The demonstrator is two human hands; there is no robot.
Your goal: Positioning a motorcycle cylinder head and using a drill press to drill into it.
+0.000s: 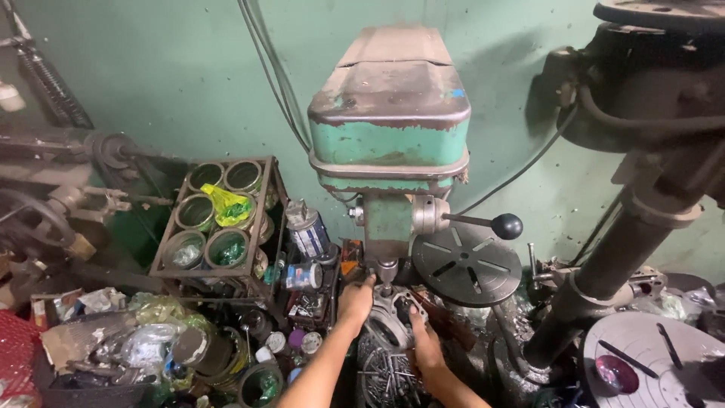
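**Both hands on a metal part under the green drill press**

While I look down from above, my left hand (356,297) rests on the upper left edge of a round grey metal part (387,321) lying directly beneath the spindle of the drill press (389,136), fingers curled over its rim. My right hand (424,341) presses on the part's lower right side, fingers bent around its edge. So both hands grip the same piece, one on each side.

Around it the bench is crowded. A loose heap of nails (385,374) lies just below the part, between my forearms. To the left stands a metal crate (219,219) holding round tins, one stuffed with a yellow-green bag. Cans and small bottles sit between crate and press. A slotted round table (466,264) hangs just right of the spindle, under a black-knobbed lever (491,224). Farther right stands a second machine's dark column (604,272). Behind everything runs a green-painted wall (166,75) with cables.
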